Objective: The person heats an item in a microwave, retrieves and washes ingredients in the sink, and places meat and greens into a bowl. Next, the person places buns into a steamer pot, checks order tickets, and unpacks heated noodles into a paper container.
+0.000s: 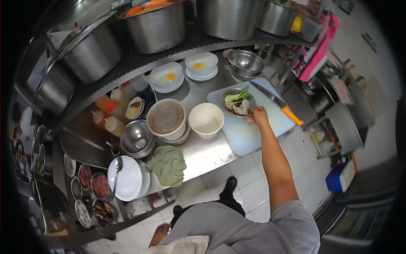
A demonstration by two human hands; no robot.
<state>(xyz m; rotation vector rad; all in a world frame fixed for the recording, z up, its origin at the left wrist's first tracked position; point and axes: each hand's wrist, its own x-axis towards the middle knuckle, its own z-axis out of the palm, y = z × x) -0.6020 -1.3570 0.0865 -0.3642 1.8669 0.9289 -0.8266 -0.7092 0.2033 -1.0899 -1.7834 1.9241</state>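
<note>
A commercial-looking kitchen
I see round steel pots (157, 31) on a dark shelf (194, 36), a shiny metal surface (207, 156), a pale-blue rectangular cutting board (245, 137).

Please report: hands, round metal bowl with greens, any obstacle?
Right hand at rim of round metal bowl. Left hand low by grey shirt; both grips unclear. Orange-handled steel knife beside bowl, not blocking.

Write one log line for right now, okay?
bowl: on cutting board; right hand: at bowl's rim; knife: beside bowl; left hand: by shirt
</note>
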